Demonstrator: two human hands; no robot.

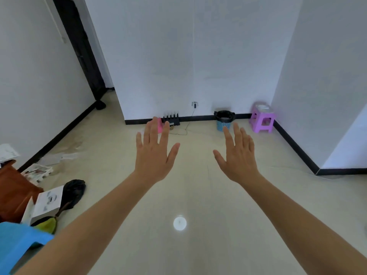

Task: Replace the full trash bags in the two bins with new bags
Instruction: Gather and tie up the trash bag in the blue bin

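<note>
A bare room with a pale tiled floor (198,197) and white walls (218,56) edged by a black skirting board. At the centre of the frame a person stretches both bare arms forward, palms down. The left hand (154,153) and the right hand (239,155) are spread flat with straight fingers, holding nothing and touching nothing.

Just above the right fingertips, against the far wall, stands a blue bin (224,124). A black liner (224,115) is folded over its rim. Behind the left fingertips a pink object (159,125) is mostly hidden, and what it is cannot be told. Beside it on the floor sits a black router (172,120) with upright antennas. A thin cable runs from the floor near the router up to a wall plug (195,104).

To the right of the bin, in the corner, is a purple stool (262,122) with something white on top. A round spot of light (179,223) shines on the tiles between the forearms.

At the lower left a black bag (75,191) lies on the floor, well apart from the bin. It rests beside a white box (48,201), a brown cabinet (14,191) and the corner of a blue stool (17,241). A dark doorway (79,48) fills the upper left.
</note>
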